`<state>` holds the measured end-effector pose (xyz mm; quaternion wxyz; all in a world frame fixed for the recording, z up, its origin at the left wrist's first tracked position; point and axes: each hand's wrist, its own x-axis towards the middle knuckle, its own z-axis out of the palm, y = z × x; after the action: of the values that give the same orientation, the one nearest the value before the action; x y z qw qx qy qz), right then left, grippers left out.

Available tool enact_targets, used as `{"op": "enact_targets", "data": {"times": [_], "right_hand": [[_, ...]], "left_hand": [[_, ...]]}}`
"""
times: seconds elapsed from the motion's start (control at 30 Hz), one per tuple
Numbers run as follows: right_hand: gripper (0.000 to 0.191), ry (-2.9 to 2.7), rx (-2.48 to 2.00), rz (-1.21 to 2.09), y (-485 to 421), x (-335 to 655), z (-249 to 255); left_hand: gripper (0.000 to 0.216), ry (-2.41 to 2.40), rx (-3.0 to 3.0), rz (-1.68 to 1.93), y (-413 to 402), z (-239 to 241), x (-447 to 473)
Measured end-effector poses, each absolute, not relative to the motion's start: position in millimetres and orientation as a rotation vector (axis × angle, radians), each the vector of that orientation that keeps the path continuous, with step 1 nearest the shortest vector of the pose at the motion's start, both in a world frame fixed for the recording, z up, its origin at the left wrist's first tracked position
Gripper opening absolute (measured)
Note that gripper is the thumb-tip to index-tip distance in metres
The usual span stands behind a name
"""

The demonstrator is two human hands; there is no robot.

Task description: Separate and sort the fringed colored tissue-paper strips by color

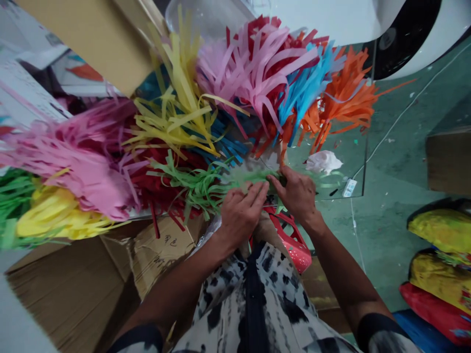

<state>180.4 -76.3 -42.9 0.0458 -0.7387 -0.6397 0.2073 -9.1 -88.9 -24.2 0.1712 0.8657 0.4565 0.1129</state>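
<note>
A light green tissue-paper tassel (202,184) lies at the table's near edge, its cut strips fanning out to the left. My left hand (245,211) presses its closed fingers onto the middle of this tassel. Beside it, my right hand (298,191) pinches the same green paper between thumb and fingers. Thin green strips blur past both hands to the right. Behind them lie a pink tassel (253,73), a yellow tassel (180,108), a blue tassel (305,83) and an orange tassel (349,93). A crumpled white paper (324,162) rests right of my right hand.
More pink (73,157) and yellow (62,211) tassels are heaped at the left. An open cardboard box (73,284) stands below the table. A red plastic stool (294,240) is under my hands. Colourful bags (437,274) are piled on the floor at right.
</note>
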Motion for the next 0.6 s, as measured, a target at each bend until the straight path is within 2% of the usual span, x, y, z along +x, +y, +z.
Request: {"op": "enact_targets", "data": {"times": [0.2, 0.33, 0.43, 0.6], "right_hand": [[0.023, -1.967, -2.235, 0.382, -89.5, 205.2, -26.0], [0.037, -1.912, -2.159, 0.105, -117.1, 215.8, -9.9], [0.047, -2.131, -1.912, 0.217, -135.8, 202.3, -16.0], [0.044, -2.295, -1.808, 0.34, -143.6, 190.5, -44.3]], "left_hand": [[0.044, 1.313, 2.412, 0.112, -94.3, -32.2, -14.3], [0.044, 1.294, 2.466, 0.075, -92.6, -33.5, -17.3], [0.044, 1.274, 2.508, 0.046, -92.4, -33.2, -17.5], [0.042, 1.185, 2.523, 0.087, -94.3, -32.4, -31.7]]}}
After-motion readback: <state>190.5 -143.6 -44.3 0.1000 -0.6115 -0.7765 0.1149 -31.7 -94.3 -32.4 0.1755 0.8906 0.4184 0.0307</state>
